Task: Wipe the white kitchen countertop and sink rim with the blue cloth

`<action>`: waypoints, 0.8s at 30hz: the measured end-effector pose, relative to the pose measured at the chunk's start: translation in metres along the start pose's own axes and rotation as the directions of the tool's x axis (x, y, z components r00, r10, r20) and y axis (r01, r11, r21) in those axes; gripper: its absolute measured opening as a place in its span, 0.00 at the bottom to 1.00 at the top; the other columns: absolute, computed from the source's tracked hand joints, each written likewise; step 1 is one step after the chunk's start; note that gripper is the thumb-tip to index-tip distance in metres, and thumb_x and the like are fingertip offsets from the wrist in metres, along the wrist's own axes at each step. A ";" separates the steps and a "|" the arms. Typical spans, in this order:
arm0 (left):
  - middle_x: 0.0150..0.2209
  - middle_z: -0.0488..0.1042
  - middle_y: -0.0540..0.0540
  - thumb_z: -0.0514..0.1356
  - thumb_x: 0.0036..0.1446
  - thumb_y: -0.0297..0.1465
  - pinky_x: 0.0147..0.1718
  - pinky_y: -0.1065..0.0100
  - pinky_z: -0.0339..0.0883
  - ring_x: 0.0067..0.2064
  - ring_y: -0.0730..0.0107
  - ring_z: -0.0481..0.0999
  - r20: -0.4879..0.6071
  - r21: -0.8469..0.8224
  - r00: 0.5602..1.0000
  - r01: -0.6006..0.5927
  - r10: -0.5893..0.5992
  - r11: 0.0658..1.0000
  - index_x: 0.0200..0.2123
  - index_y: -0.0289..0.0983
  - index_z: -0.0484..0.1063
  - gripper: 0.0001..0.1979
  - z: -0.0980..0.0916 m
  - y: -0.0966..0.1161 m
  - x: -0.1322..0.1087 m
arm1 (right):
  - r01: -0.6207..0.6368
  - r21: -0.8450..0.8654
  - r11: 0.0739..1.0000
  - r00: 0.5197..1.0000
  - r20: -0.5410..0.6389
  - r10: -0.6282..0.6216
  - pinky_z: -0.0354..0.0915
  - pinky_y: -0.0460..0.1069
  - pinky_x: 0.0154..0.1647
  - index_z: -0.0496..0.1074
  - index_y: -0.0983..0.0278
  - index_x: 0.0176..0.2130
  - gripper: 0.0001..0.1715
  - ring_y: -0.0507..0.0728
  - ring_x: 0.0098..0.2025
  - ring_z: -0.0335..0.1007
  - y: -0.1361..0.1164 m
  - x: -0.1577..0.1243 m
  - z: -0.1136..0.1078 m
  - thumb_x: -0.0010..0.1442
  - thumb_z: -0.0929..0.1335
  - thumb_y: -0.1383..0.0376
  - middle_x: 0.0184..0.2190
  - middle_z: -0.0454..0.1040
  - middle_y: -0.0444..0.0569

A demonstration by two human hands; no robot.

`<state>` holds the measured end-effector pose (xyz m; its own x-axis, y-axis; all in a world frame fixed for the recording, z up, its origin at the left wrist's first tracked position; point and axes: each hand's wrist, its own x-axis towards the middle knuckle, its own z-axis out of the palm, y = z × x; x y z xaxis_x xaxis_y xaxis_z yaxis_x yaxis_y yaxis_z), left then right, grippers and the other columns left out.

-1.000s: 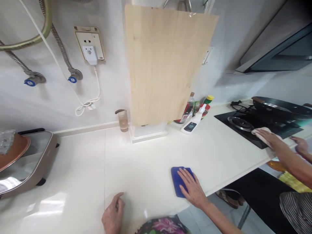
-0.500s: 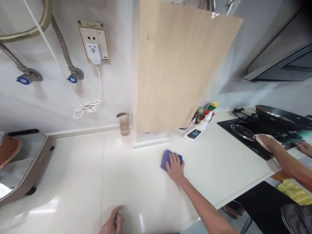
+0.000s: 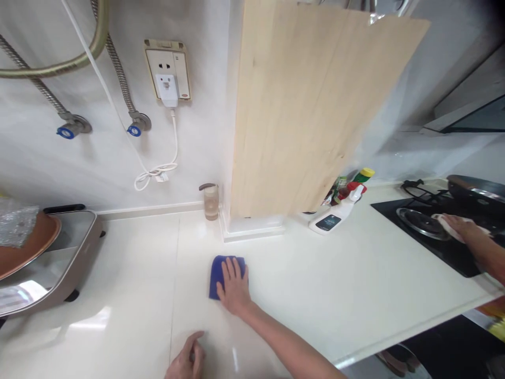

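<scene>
A folded blue cloth (image 3: 216,273) lies on the white countertop (image 3: 315,284), in front of the wall's corner. My right hand (image 3: 234,287) holds it down against the surface, fingers laid over its top and thumb at the near edge. At the bottom, my left hand (image 3: 187,358) rests by the counter seam with nothing in it. Its index finger points out, apart from the other, loosely bent fingers. Behind the cloth stands a translucent cup or jar (image 3: 211,202) with a dark strap-like piece on top.
Left is an electric pan (image 3: 89,247) with a brown lid-like piece (image 3: 39,245). A white spray bottle (image 3: 329,217) stands beside a wooden board (image 3: 300,116). Far right, another person's hand (image 3: 461,226) wipes the black cooktop (image 3: 418,231) with a pale cloth. A plug (image 3: 167,89) sits in the wall.
My right hand has slid the blue cloth leftward along the counter, closer to my left hand. The view has turned slightly left. The other person's hand is still on the cooktop.
</scene>
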<state>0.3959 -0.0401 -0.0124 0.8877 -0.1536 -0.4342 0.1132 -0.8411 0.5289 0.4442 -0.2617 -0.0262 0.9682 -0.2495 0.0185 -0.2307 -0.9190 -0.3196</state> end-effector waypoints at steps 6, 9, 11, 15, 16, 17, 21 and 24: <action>0.34 0.83 0.53 0.46 0.64 0.35 0.37 0.67 0.67 0.38 0.65 0.81 -0.037 -0.026 0.997 -0.075 0.074 0.997 0.49 0.49 0.76 0.20 -0.009 0.006 -0.003 | 0.244 0.404 0.881 0.966 -0.176 -0.187 0.48 0.69 0.70 0.61 0.58 0.65 0.30 0.62 0.70 0.52 0.016 -0.042 0.007 0.66 0.60 0.59 0.67 0.61 0.52; 0.33 0.82 0.51 0.46 0.64 0.36 0.36 0.68 0.70 0.34 0.68 0.81 -0.046 -0.122 0.975 -0.220 0.216 0.968 0.50 0.45 0.75 0.20 -0.011 0.007 0.000 | 0.132 0.483 0.866 0.949 -0.315 0.031 0.60 0.63 0.66 0.68 0.60 0.60 0.26 0.61 0.65 0.62 0.067 -0.078 0.006 0.68 0.57 0.59 0.61 0.69 0.54; 0.32 0.82 0.51 0.47 0.64 0.36 0.36 0.69 0.71 0.33 0.69 0.81 -0.082 -0.145 0.937 -0.348 0.340 0.926 0.50 0.44 0.75 0.20 -0.010 0.015 0.003 | 0.063 0.461 0.885 0.918 -0.375 0.130 0.65 0.62 0.63 0.69 0.60 0.58 0.25 0.60 0.61 0.67 0.105 -0.109 0.003 0.68 0.57 0.58 0.58 0.72 0.54; 0.42 0.83 0.48 0.47 0.65 0.34 0.45 0.67 0.74 0.42 0.69 0.81 -0.198 -0.022 0.793 -0.592 0.577 0.806 0.51 0.44 0.75 0.19 0.000 0.055 0.021 | -0.006 0.292 0.956 0.854 -0.496 0.156 0.63 0.64 0.64 0.69 0.60 0.57 0.22 0.61 0.60 0.67 0.164 -0.169 -0.005 0.67 0.59 0.61 0.56 0.72 0.54; 0.47 0.82 0.46 0.47 0.66 0.33 0.51 0.65 0.73 0.50 0.68 0.80 -0.232 0.040 0.730 -0.653 0.643 0.756 0.52 0.43 0.74 0.20 0.006 0.067 0.029 | -0.020 0.255 0.967 0.841 -0.519 0.154 0.64 0.65 0.63 0.68 0.60 0.57 0.22 0.61 0.60 0.67 0.172 -0.181 -0.006 0.67 0.59 0.62 0.56 0.72 0.54; 0.53 0.79 0.44 0.47 0.66 0.32 0.57 0.61 0.70 0.58 0.65 0.75 -0.259 0.117 0.661 -0.703 0.705 0.702 0.54 0.41 0.73 0.20 0.013 0.077 0.037 | -0.028 0.222 0.975 0.830 -0.538 0.146 0.65 0.65 0.63 0.67 0.61 0.58 0.22 0.62 0.60 0.67 0.178 -0.190 -0.007 0.67 0.59 0.63 0.57 0.72 0.55; 0.65 0.67 0.35 0.50 0.64 0.32 0.66 0.45 0.59 0.69 0.52 0.60 -0.272 0.392 0.528 -0.703 0.805 0.593 0.63 0.32 0.65 0.25 0.046 0.096 0.067 | -0.029 0.113 0.993 0.824 -0.559 0.087 0.65 0.65 0.63 0.62 0.60 0.62 0.26 0.62 0.63 0.64 0.181 -0.204 -0.003 0.67 0.58 0.65 0.60 0.68 0.56; 0.69 0.59 0.36 0.50 0.65 0.32 0.68 0.44 0.54 0.72 0.51 0.51 -0.259 0.475 0.488 -0.687 0.834 0.550 0.68 0.33 0.56 0.29 0.059 0.088 0.077 | -0.055 0.071 0.996 0.821 -0.565 0.086 0.65 0.67 0.62 0.60 0.61 0.64 0.28 0.63 0.64 0.62 0.176 -0.202 -0.001 0.67 0.58 0.66 0.61 0.67 0.56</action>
<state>0.4476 -0.1566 -0.0424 0.6429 -0.6419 0.4179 -0.7598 -0.6032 0.2425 0.2083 -0.3730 -0.0850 0.7203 -0.4558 0.5229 -0.2765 -0.8800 -0.3862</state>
